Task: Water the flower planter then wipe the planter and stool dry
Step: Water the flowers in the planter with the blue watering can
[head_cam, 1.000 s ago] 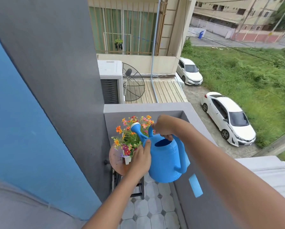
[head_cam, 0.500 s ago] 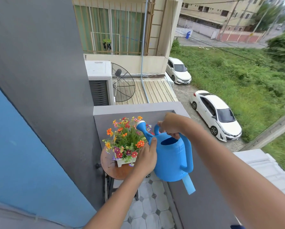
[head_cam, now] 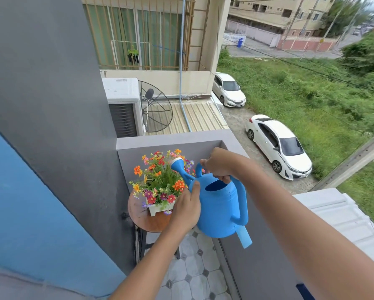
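Right hand grips watering can top handle; left hand steadies body, aiming rose over flower planter.

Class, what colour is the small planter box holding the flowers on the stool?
White: the small rectangular planter box, seen in the head view.

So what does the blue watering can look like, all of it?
The watering can is bright blue, smooth like plastic, with an open top, looped handles and a white-tipped spout over the flowers. It hangs in the air beside the stool. The right hand holds the top handle; the left hand steadies its side.
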`<action>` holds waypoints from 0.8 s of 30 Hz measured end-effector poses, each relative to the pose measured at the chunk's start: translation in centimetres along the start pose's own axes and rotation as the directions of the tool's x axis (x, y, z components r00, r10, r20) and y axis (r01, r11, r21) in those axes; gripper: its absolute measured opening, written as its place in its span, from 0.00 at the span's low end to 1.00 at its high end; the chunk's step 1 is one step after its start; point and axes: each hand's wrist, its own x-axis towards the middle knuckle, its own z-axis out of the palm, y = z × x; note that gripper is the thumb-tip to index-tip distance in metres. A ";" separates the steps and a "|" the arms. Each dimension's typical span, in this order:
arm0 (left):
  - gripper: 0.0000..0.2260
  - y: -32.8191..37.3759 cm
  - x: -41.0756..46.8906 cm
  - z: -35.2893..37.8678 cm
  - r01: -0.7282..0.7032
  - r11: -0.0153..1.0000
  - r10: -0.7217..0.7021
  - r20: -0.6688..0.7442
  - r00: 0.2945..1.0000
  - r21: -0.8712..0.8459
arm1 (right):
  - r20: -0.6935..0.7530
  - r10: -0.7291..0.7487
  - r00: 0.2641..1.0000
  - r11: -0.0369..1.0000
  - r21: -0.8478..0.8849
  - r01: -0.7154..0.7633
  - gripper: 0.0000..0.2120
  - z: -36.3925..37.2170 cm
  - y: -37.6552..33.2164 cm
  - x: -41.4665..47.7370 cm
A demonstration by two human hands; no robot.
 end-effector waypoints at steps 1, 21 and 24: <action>0.30 -0.4 -0.2 -0.3 0.011 1.000 -0.011 -0.011 1.000 -0.001 | 0.007 -0.017 1.000 1.000 0.007 0.017 0.21 0.4 -0.4 -0.2; 0.32 -2.8 -5.0 -1.2 0.076 0.996 -0.074 -0.049 0.996 0.045 | 0.110 -0.038 0.993 0.999 0.030 0.035 0.13 4.1 0.1 -3.2; 0.32 -2.2 -4.7 -0.2 0.062 0.997 -0.061 -0.021 0.998 0.050 | 0.087 -0.013 0.996 0.999 0.036 0.010 0.14 3.5 1.1 -3.3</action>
